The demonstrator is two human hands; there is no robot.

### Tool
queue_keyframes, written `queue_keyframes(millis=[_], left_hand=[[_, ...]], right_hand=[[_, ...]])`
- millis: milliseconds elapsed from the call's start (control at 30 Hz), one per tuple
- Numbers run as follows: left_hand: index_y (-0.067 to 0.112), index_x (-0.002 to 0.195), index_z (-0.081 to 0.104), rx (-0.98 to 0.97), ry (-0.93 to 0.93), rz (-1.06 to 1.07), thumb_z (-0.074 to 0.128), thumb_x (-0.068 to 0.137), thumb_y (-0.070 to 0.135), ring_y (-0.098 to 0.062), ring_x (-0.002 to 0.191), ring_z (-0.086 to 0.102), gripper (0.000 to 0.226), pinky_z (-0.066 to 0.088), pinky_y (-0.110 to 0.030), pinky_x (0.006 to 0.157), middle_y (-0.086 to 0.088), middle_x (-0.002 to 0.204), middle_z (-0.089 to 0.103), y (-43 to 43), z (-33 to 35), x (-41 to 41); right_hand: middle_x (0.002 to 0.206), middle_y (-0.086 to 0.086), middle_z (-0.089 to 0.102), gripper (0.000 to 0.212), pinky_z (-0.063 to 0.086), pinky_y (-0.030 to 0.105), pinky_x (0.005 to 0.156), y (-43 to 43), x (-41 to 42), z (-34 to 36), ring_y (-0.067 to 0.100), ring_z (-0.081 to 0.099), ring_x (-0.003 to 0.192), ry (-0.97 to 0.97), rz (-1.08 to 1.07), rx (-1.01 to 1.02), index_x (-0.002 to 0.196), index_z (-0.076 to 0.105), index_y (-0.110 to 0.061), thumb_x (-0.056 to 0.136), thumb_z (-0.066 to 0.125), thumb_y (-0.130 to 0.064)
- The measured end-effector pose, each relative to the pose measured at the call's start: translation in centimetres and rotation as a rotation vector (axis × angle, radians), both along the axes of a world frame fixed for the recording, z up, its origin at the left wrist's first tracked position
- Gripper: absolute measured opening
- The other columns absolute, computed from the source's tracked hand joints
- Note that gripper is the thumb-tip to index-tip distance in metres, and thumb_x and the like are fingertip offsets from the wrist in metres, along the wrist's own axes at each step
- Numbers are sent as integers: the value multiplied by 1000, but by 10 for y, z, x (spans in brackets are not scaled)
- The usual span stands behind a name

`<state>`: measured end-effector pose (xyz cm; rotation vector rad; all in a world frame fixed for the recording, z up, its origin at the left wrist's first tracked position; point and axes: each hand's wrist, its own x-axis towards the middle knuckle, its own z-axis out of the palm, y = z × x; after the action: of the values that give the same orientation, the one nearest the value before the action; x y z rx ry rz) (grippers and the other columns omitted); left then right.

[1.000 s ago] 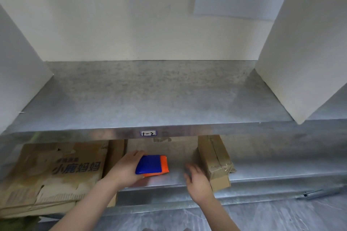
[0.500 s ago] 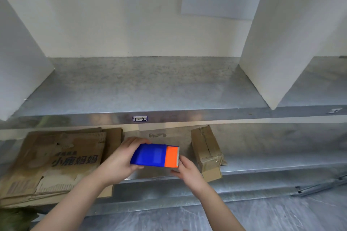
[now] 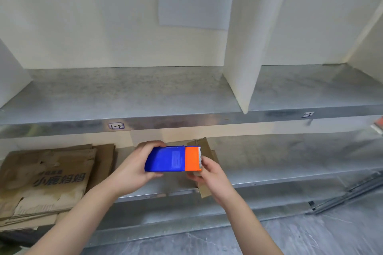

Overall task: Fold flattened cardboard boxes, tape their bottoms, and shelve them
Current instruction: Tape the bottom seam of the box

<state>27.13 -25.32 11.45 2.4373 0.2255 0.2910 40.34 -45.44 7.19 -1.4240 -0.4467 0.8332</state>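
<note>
Our left hand point(image 3: 132, 174) curled its fingers round the blue end of the tape dispenser point(image 3: 173, 159) while our right hand point(image 3: 209, 174) pinched the orange serrated end, above the lower shelf point(image 3: 279, 172).

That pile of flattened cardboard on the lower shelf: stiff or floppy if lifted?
Probably floppy: the flattened cardboard looks creased and worn, with ragged edges. Its sheets lie loosely stacked, so they would likely slide apart. Being thin, it is probably light for its size.
</note>
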Motion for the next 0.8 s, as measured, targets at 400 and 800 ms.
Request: queue_keyframes(millis=[400,800], left_hand=[[51,116,36,20,43,20,79,76,20,10,116,35,67,33,-9,92,37,121,36,-69,2,42],[51,119,36,103,8,114,81,75,23,9,114,35,69,28,-4,95,35,122,37,-102,-9,54]], right_hand=[[107,15,70,27,58,41,82,-71,53,6,27,68,100,187,-45,51,114,66,-4,102,44,-16],[103,12,72,24,59,40,80,-91,88,0,20,67,96,164,-12,8,112,68,-4,99,53,-19]])
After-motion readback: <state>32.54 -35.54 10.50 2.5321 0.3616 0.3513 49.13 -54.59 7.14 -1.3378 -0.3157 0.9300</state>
